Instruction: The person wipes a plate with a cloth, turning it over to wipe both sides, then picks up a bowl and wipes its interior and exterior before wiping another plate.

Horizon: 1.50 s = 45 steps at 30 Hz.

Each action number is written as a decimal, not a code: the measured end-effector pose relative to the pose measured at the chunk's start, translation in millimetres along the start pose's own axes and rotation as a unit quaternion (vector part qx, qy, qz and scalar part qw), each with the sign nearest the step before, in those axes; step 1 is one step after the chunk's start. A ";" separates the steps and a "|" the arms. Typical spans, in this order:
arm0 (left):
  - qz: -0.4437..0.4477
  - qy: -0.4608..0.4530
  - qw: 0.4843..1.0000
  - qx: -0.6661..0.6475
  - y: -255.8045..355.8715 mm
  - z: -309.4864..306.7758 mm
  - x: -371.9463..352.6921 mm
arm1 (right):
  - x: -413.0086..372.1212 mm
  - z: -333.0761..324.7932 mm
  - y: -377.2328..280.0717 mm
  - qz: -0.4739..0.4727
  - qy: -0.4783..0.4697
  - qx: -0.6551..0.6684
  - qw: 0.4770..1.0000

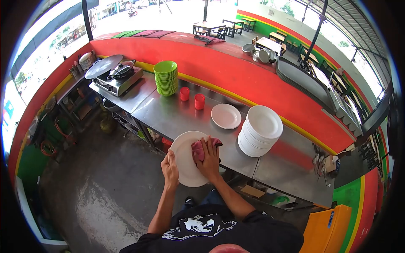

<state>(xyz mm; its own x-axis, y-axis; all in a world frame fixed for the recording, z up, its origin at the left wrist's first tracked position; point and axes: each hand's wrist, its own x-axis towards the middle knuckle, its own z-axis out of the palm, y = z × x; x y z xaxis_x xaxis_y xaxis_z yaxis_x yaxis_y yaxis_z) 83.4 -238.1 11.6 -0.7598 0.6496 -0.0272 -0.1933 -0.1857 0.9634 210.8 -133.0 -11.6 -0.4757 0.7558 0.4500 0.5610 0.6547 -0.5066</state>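
Note:
A white plate (pixel 185 162) is held up in front of my body, near the steel counter's front edge. My left hand (pixel 170 169) grips its left rim, fingers closed around it. On the plate's upper right face, my right hand (pixel 207 159) presses a dark red cloth (pixel 197 148), which shows on both sides of the fingers. Beyond, on the counter, one white plate (pixel 226 116) lies by itself. To its right stands a tall stack of white plates (pixel 260 130).
On the steel counter (pixel 168 120) stand a stack of green bowls (pixel 166 79), two red cups (pixel 199 101) and, at the left, a gas stove (pixel 122 80) with a lidded pan. A red wall (pixel 202 63) runs behind. Grey trays (pixel 301 82) and metal pots (pixel 263 55) rest on its ledge.

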 end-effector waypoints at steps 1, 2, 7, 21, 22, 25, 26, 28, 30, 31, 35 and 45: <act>0.002 -0.003 1.000 -0.005 1.6 0.6 -1.2 | -1.9 4.4 1.0 0.005 0.005 0.008 1.000; 0.002 -0.005 1.000 -0.009 3.0 3.1 -2.2 | -2.8 10.3 1.8 0.012 0.009 0.016 1.000; 0.022 -0.045 0.999 0.023 1.6 19.6 -13.3 | 15.7 9.9 -4.6 0.005 0.053 0.082 0.995; 0.039 -0.058 0.997 0.021 -0.5 18.6 -5.9 | -36.5 -3.0 -34.6 -0.137 -0.090 0.222 0.961; 0.035 -0.073 0.996 0.040 -3.9 18.8 -8.9 | -27.8 -0.5 -31.5 -0.136 -0.057 0.207 0.967; 0.087 -0.063 0.989 0.105 1.8 26.3 -25.4 | -7.1 -6.0 -25.8 -0.103 0.024 0.178 0.978; 0.112 -0.054 0.982 0.144 8.7 26.5 -30.9 | -1.4 -8.9 -24.3 -0.086 0.048 0.172 0.980; 0.073 -0.052 0.984 0.156 18.3 21.0 -31.8 | 8.0 -10.9 -12.9 -0.074 0.063 0.116 0.989; 0.065 -0.050 0.990 0.117 22.3 17.4 -26.6 | 13.2 -14.7 -0.2 -0.072 0.061 0.052 0.994; 0.079 -0.029 0.992 0.093 29.1 19.2 -25.9 | 13.0 -16.3 4.5 -0.055 0.054 0.033 0.996; 0.110 -0.004 0.991 0.081 29.5 11.9 -16.4 | -11.9 -14.8 7.2 -0.026 0.046 0.019 0.998; 0.083 0.041 0.995 0.030 19.1 5.9 -7.3 | -80.1 -6.5 -31.6 -0.037 -0.056 0.174 0.982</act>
<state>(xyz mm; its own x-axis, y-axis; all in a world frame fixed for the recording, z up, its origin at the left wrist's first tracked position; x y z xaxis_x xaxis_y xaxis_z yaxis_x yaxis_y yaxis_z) 88.9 -242.1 31.8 -0.8266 0.5511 0.1142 -0.0256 -0.2396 0.9705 235.5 -214.2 -26.9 -0.5894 0.6899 0.4203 0.2658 0.6569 -0.7056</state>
